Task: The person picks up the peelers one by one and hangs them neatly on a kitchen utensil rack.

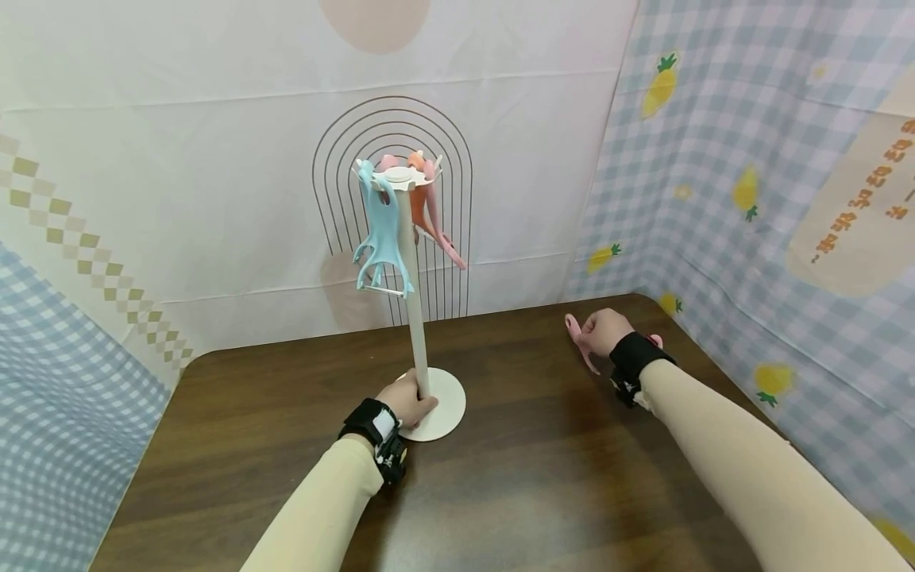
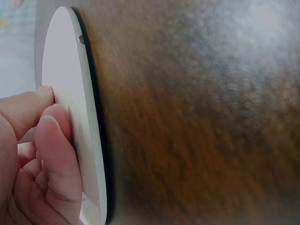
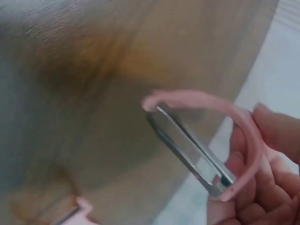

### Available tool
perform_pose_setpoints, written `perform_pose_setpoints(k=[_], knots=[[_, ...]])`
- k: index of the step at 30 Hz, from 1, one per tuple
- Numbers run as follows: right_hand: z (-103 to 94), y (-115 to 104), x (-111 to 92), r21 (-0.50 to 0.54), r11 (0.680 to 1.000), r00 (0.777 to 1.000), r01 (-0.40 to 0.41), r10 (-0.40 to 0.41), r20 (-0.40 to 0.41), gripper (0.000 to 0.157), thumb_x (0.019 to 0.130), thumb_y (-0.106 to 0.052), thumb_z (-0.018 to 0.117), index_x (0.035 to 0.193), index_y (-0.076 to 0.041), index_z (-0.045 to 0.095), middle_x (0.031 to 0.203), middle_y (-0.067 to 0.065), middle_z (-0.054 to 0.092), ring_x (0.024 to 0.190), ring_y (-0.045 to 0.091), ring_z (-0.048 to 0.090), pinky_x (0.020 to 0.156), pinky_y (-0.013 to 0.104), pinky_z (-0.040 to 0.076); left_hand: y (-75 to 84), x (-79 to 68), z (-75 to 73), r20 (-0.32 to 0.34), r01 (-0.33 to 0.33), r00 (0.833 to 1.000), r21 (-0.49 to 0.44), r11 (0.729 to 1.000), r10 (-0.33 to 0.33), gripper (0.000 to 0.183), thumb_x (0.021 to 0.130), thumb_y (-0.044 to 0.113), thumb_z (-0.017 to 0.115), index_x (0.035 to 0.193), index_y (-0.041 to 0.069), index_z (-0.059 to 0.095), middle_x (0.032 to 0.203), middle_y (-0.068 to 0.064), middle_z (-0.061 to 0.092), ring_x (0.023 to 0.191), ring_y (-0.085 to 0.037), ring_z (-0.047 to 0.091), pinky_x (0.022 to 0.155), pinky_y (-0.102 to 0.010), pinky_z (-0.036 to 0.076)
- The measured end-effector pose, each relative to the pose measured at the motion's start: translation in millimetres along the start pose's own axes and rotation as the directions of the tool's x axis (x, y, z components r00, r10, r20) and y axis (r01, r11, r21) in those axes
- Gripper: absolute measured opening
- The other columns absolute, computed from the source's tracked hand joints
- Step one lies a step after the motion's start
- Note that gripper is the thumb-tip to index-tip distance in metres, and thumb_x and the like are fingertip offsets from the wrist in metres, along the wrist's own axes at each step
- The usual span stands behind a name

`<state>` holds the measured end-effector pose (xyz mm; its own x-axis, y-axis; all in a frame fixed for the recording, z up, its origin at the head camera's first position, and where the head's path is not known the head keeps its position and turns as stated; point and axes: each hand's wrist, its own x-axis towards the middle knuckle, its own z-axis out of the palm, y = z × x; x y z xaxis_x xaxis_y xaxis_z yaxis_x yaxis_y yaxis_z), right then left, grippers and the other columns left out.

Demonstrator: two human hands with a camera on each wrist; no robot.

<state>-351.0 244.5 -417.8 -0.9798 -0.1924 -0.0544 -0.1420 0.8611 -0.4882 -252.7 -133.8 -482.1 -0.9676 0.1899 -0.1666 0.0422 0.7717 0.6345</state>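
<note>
A white stand with a pole [image 1: 417, 338] and a round base [image 1: 449, 405] is upright on the table. My left hand [image 1: 406, 401] grips the pole's foot, its fingers just above the base in the left wrist view. At the right of the table, my right hand [image 1: 606, 330] pinches a pink peeler [image 3: 253, 140] by its curved frame, and the metal blade [image 3: 187, 145] shows in the right wrist view. Light-blue peelers [image 1: 384, 226], an orange peeler [image 1: 418, 205] and a pink one [image 1: 446, 246] hang from the stand's top; overlap hides parts of them.
Another pink peeler [image 3: 83, 213] lies on the table, partly behind my right wrist in the head view. The brown wooden table [image 1: 515, 477] meets a white cloth backdrop [image 1: 179, 199] behind and a blue checked cloth [image 1: 715, 199] on the right.
</note>
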Motion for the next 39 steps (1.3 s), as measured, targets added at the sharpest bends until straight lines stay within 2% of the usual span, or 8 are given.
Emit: perform_pose_setpoints(k=[3, 6, 11, 15, 22, 26, 35, 39], knots=[[-0.4, -12.2, 1.5, 0.007, 0.999, 0.995, 0.043, -0.042, -0.087, 0.019, 0.092, -0.016, 0.063, 0.086, 0.001, 0.068, 0.079, 0.010, 0.067, 0.074, 0.026, 0.060, 0.068, 0.038, 0.048, -0.4, 0.5, 0.2, -0.001, -0.009, 1.000, 0.002, 1.000, 0.009, 0.039, 0.093, 0.021, 0.064, 0.117, -0.005, 0.046, 0.060, -0.005, 0.055, 0.043, -0.012, 0.050, 0.044, -0.027, 0.039], [-3.2, -33.0, -2.7, 0.031, 0.995, 0.988, 0.095, -0.090, -0.128, 0.022, 0.095, -0.017, 0.059, 0.094, 0.003, 0.068, 0.087, 0.015, 0.068, 0.080, 0.030, 0.062, 0.074, 0.044, 0.049, -0.9, 0.7, 0.0, -0.002, -0.014, 1.000, 0.004, 1.000, 0.014, 0.040, 0.093, 0.021, 0.064, 0.118, -0.005, 0.045, 0.059, -0.004, 0.055, 0.043, -0.012, 0.051, 0.044, -0.027, 0.040], [-8.7, -70.8, -11.1, 0.074, 0.981, 0.967, 0.177, -0.159, -0.201, 0.021, 0.096, -0.017, 0.060, 0.099, 0.003, 0.067, 0.090, 0.015, 0.068, 0.082, 0.028, 0.062, 0.076, 0.043, 0.048, -2.0, 0.3, -0.3, 0.003, -0.010, 1.000, 0.004, 1.000, 0.010, 0.042, 0.094, 0.022, 0.064, 0.121, -0.005, 0.044, 0.058, -0.005, 0.055, 0.043, -0.013, 0.050, 0.044, -0.027, 0.039], [-14.3, -96.8, -17.6, 0.111, 0.961, 0.936, 0.254, -0.215, -0.278, 0.018, 0.095, -0.017, 0.063, 0.098, 0.001, 0.066, 0.088, 0.013, 0.068, 0.079, 0.026, 0.062, 0.074, 0.041, 0.047, -1.7, -0.9, -0.1, 0.003, 0.003, 1.000, 0.002, 1.000, -0.003, 0.041, 0.094, 0.022, 0.064, 0.120, -0.004, 0.045, 0.059, -0.005, 0.054, 0.044, -0.013, 0.050, 0.044, -0.027, 0.039], [-25.3, -132.4, -30.0, 0.137, 0.915, 0.860, 0.379, -0.293, -0.418, 0.017, 0.094, -0.021, 0.065, 0.099, -0.005, 0.067, 0.084, 0.006, 0.066, 0.072, 0.018, 0.060, 0.065, 0.035, 0.047, -1.3, -0.2, 0.1, 0.005, 0.014, 1.000, 0.010, 1.000, -0.014, 0.042, 0.094, 0.022, 0.064, 0.120, -0.004, 0.044, 0.059, -0.005, 0.055, 0.044, -0.012, 0.050, 0.044, -0.027, 0.038], [-32.6, -153.2, -38.3, 0.121, 0.885, 0.804, 0.450, -0.342, -0.487, 0.017, 0.093, -0.022, 0.067, 0.098, -0.006, 0.068, 0.082, 0.004, 0.065, 0.070, 0.018, 0.057, 0.064, 0.033, 0.045, -0.6, -0.1, -0.5, 0.005, 0.008, 1.000, 0.012, 1.000, -0.008, 0.042, 0.094, 0.023, 0.064, 0.119, -0.004, 0.044, 0.058, -0.004, 0.055, 0.044, -0.013, 0.050, 0.044, -0.027, 0.038], [-49.1, -194.6, -53.4, 0.077, 0.795, 0.674, 0.602, -0.454, -0.583, 0.014, 0.092, -0.020, 0.068, 0.096, -0.006, 0.066, 0.083, 0.003, 0.066, 0.068, 0.012, 0.057, 0.064, 0.029, 0.046, -4.0, 2.5, 0.9, 0.002, -0.007, 1.000, 0.019, 1.000, 0.007, 0.040, 0.094, 0.023, 0.064, 0.116, -0.004, 0.045, 0.061, -0.004, 0.055, 0.045, -0.013, 0.052, 0.045, -0.028, 0.040], [-54.0, -209.2, -57.4, 0.066, 0.768, 0.635, 0.637, -0.476, -0.608, 0.014, 0.092, -0.018, 0.068, 0.096, -0.005, 0.066, 0.085, 0.003, 0.066, 0.070, 0.011, 0.058, 0.066, 0.028, 0.048, -5.1, 3.9, 1.2, -0.004, -0.006, 1.000, 0.024, 1.000, 0.006, 0.039, 0.093, 0.023, 0.065, 0.115, -0.004, 0.046, 0.066, -0.005, 0.056, 0.048, -0.014, 0.053, 0.047, -0.029, 0.042]])
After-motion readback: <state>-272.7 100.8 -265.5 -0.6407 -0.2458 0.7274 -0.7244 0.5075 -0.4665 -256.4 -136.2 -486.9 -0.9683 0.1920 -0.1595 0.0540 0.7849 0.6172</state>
